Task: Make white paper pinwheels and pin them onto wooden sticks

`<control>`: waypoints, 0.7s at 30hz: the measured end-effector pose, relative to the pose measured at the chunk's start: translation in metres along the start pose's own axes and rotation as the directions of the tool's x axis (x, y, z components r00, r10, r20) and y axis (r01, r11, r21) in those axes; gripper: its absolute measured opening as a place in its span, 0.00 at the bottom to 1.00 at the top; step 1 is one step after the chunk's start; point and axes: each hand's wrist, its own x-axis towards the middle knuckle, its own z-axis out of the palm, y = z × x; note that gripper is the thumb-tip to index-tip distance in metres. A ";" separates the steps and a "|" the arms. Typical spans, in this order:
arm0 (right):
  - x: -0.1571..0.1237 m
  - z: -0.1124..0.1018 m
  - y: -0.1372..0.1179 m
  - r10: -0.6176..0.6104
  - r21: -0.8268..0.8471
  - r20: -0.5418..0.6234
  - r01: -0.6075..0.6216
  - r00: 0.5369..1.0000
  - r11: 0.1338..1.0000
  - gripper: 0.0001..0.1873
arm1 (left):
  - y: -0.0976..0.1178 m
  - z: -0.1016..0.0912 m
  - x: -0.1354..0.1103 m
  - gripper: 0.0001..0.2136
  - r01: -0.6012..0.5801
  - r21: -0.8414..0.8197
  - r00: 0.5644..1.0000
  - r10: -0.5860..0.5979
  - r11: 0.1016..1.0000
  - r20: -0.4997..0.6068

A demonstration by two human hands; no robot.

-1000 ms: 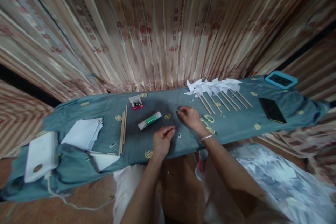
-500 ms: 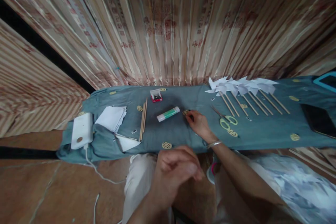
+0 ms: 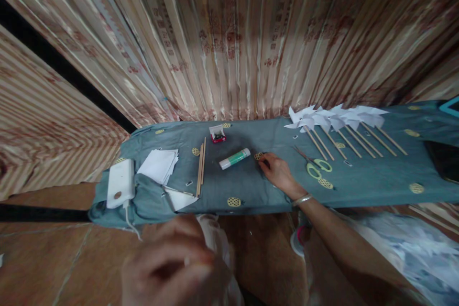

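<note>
My left hand (image 3: pixel 175 263) is close to the camera, in front of the table's near edge. Its fingers are curled into a pinch and blurred; a tiny pale spot shows at the fingertips, too small to name. On the cloth rests my right hand (image 3: pixel 278 172), wearing a bracelet, its fingers bent together beside a printed pineapple; what they hold, if anything, is hidden. Left of it lies a glue stick (image 3: pixel 234 158). Scissors (image 3: pixel 315 165) with green handles lie open to its right. Behind the glue stick stands a small red box (image 3: pixel 218 137) of dark pins.
Several paper pinwheels (image 3: pixel 337 118) on sticks lie in a row at the back right. Wooden sticks (image 3: pixel 201 167), white paper sheets (image 3: pixel 158 165) and a white device (image 3: pixel 121 182) with a cable are on the left. A dark phone (image 3: pixel 442 160) lies far right.
My left hand has moved left and down, nearer the camera. My right hand stays at the same spot on the cloth. The whole view has shifted slightly.
</note>
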 end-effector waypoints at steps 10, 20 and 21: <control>0.000 -0.004 -0.001 0.003 0.007 0.043 -0.003 0.999 1.000 0.09 | -0.145 -0.088 0.139 0.23 -0.102 0.782 0.990 0.137 0.615 0.021; 0.002 -0.006 -0.001 0.001 -0.001 0.071 -0.001 0.997 1.000 0.09 | -0.173 -0.085 0.133 0.25 -0.210 0.888 0.978 0.084 0.410 0.192; 0.002 -0.006 -0.001 0.000 -0.001 0.069 0.000 0.998 1.000 0.09 | -0.174 -0.086 0.133 0.25 -0.219 0.884 0.976 0.091 0.413 0.200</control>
